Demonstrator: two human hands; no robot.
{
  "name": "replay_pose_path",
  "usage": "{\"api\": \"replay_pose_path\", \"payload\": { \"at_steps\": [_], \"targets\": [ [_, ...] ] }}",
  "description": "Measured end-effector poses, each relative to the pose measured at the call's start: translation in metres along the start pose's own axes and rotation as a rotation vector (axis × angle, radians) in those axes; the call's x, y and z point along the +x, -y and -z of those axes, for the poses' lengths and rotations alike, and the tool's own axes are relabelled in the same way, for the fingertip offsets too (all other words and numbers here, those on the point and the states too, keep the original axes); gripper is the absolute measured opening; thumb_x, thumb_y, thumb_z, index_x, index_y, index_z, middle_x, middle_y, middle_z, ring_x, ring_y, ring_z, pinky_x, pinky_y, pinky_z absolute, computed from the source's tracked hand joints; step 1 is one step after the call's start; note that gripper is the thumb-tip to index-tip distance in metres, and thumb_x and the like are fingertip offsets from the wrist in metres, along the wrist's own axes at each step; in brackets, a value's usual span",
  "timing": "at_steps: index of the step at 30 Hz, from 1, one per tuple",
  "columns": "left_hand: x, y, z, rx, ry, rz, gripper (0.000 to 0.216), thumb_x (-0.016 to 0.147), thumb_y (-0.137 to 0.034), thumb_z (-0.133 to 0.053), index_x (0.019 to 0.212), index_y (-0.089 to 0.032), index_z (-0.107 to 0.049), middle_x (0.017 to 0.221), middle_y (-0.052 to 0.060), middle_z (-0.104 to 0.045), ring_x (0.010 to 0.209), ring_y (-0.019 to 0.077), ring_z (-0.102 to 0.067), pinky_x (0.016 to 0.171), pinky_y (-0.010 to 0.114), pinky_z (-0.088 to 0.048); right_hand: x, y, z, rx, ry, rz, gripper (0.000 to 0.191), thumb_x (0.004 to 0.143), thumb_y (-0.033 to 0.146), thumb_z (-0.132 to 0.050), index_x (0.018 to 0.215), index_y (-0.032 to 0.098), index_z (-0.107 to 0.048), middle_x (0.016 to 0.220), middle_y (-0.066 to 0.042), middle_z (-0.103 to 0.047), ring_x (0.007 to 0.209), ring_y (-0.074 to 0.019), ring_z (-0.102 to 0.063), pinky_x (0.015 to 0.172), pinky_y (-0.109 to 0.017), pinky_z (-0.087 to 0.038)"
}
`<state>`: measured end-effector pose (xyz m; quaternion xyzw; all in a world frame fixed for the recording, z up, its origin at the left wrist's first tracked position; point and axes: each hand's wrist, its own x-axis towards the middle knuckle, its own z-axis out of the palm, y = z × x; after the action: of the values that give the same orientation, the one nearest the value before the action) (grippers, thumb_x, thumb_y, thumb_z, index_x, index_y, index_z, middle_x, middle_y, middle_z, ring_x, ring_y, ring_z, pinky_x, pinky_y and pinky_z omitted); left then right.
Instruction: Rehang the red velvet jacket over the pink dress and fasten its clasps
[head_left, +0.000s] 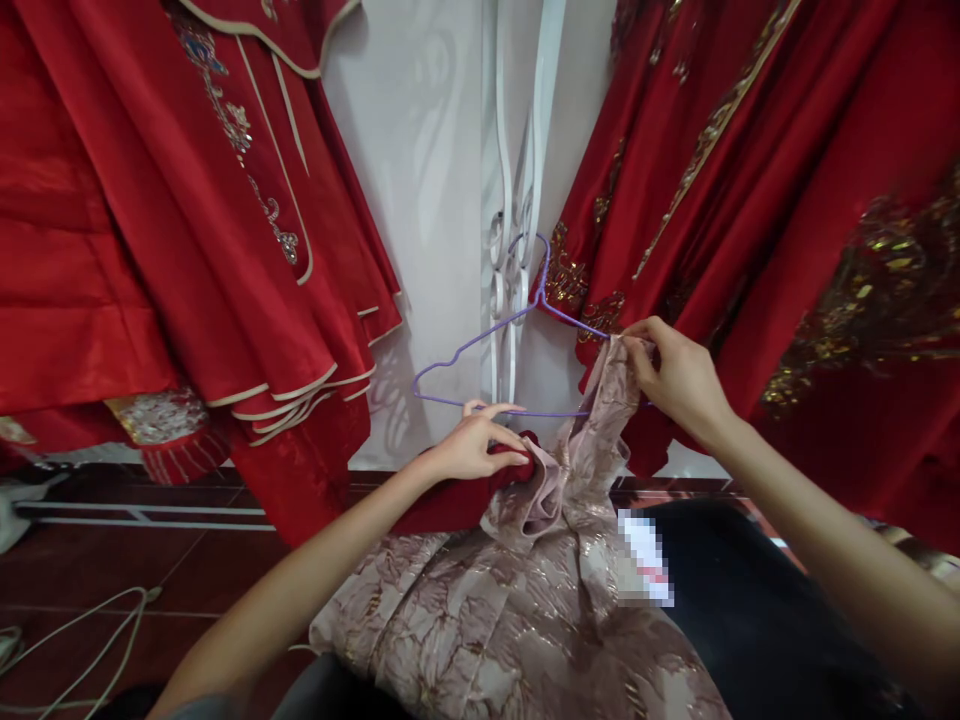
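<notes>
A pale pink brocade dress [517, 610] lies across my lap and rises toward a purple wire hanger [480, 345]. My right hand [675, 378] is closed, pinching the dress's upper edge against the right end of the hanger. My left hand [476, 445] is lower, fingers curled round a fold of dark red cloth [517, 462] beside the dress's neckline, with its forefinger stretched along the hanger's bottom wire. The hanger's hook points up in front of a white ornate post [514, 200].
Red embroidered garments hang at the left [187, 220] and at the right [787, 200], reaching low. A white wall [420, 200] shows between them. The floor is dark red tile, with pale cables [82, 640] lying at the lower left. Black fabric [750, 600] lies at the lower right.
</notes>
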<state>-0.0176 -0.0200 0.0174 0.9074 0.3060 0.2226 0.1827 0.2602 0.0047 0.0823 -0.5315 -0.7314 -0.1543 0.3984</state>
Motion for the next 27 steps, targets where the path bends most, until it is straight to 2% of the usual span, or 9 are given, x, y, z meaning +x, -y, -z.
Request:
{"api": "replay_pose_path", "payload": {
  "at_steps": [3, 5, 8, 10, 12, 15, 18, 27],
  "targets": [
    [0.006, 0.004, -0.004, -0.018, -0.037, 0.000, 0.015, 0.086, -0.035, -0.062, 0.086, -0.025, -0.074, 0.102, 0.006, -0.074, 0.136, 0.0271, -0.039, 0.108, 0.053, -0.013, -0.004, -0.011, -0.012, 0.058, 0.014, -0.056, 0.024, 0.093, 0.035, -0.040, 0.108, 0.023, -0.054, 0.082, -0.007, -0.067, 0.065, -0.0239, -0.062, 0.061, -0.033, -0.043],
    [0.006, 0.007, 0.002, -0.019, -0.074, 0.009, 0.015, 0.086, -0.033, -0.061, 0.086, -0.023, -0.072, 0.103, 0.007, -0.074, 0.132, 0.0274, -0.045, 0.108, 0.053, -0.016, -0.007, -0.013, -0.017, 0.101, 0.022, -0.060, 0.026, 0.094, 0.037, -0.038, 0.108, 0.022, -0.054, 0.080, -0.006, -0.068, 0.062, -0.0231, -0.062, 0.059, -0.032, -0.042],
    [-0.006, 0.018, 0.027, 0.013, -0.191, 0.059, 0.017, 0.089, -0.031, -0.055, 0.088, -0.021, -0.069, 0.107, 0.006, -0.073, 0.123, 0.0263, -0.054, 0.107, 0.050, -0.023, -0.010, -0.015, -0.017, 0.160, 0.030, -0.050, 0.030, 0.094, 0.043, -0.040, 0.103, 0.022, -0.059, 0.075, -0.004, -0.068, 0.061, -0.0209, -0.061, 0.058, -0.029, -0.042],
    [-0.021, 0.030, 0.050, 0.076, -0.372, 0.159, 0.021, 0.088, -0.037, -0.055, 0.089, -0.022, -0.069, 0.111, 0.005, -0.071, 0.118, 0.0268, -0.058, 0.108, 0.047, -0.026, -0.011, -0.018, -0.015, 0.171, 0.011, -0.052, 0.033, 0.093, 0.048, -0.042, 0.099, 0.023, -0.063, 0.072, -0.003, -0.067, 0.060, -0.0195, -0.061, 0.057, -0.028, -0.042],
    [-0.041, 0.046, 0.070, 0.086, -0.457, 0.258, 0.030, 0.085, -0.047, -0.057, 0.089, -0.020, -0.069, 0.109, 0.006, -0.072, 0.108, 0.0272, -0.062, 0.102, 0.042, -0.036, -0.010, -0.023, -0.013, 0.166, -0.019, -0.049, 0.035, 0.092, 0.049, -0.044, 0.097, 0.022, -0.065, 0.072, -0.003, -0.068, 0.061, -0.0188, -0.060, 0.058, -0.028, -0.042],
    [-0.069, 0.072, 0.088, 0.028, -0.508, 0.381, 0.043, 0.081, -0.055, -0.057, 0.091, -0.016, -0.069, 0.100, 0.008, -0.073, 0.095, 0.0261, -0.065, 0.091, 0.036, -0.045, -0.006, -0.028, -0.012, 0.157, -0.028, -0.043, 0.036, 0.091, 0.050, -0.045, 0.096, 0.022, -0.067, 0.072, -0.003, -0.067, 0.060, -0.0181, -0.059, 0.059, -0.028, -0.041],
    [-0.086, 0.090, 0.090, -0.012, -0.522, 0.478, 0.049, 0.075, -0.062, -0.058, 0.086, -0.015, -0.069, 0.094, 0.009, -0.074, 0.089, 0.0259, -0.065, 0.085, 0.035, -0.047, -0.005, -0.028, -0.013, 0.162, -0.017, -0.043, 0.037, 0.091, 0.051, -0.045, 0.096, 0.021, -0.067, 0.069, -0.003, -0.066, 0.057, -0.0171, -0.057, 0.057, -0.028, -0.040],
    [-0.088, 0.096, 0.088, 0.005, -0.509, 0.521, 0.050, 0.075, -0.062, -0.058, 0.085, -0.015, -0.070, 0.092, 0.009, -0.073, 0.087, 0.0262, -0.065, 0.083, 0.035, -0.047, -0.004, -0.028, -0.010, 0.108, -0.005, -0.007, 0.034, 0.092, 0.048, -0.045, 0.097, 0.022, -0.066, 0.064, -0.001, -0.063, 0.055, -0.0162, -0.056, 0.056, -0.027, -0.039]
  ]
}}
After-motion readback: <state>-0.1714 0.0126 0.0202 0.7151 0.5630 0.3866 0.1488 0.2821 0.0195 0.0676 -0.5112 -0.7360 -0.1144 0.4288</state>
